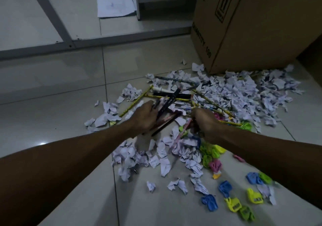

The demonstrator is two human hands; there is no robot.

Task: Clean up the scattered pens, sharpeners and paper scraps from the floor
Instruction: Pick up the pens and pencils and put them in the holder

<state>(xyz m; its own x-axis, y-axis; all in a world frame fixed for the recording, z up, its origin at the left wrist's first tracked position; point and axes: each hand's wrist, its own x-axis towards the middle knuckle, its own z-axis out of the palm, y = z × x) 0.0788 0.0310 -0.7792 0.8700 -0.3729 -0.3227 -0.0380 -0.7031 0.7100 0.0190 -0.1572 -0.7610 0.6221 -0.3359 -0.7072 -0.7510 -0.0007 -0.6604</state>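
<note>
- Sharpeners [234, 204] nearest, loose on floor [52, 89], lower right.
- Paper scraps [240, 93] crowd cardboard box [252, 25].
- Left hand [146, 116] grips dark pens [167, 109], long axis slanting up-right; right hand [204, 121] grips a pink pen [184, 129].

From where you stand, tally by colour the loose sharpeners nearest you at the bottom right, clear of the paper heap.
Blue sharpeners: 3
Yellow sharpeners: 2
Green sharpeners: 2
Total: 7
</note>
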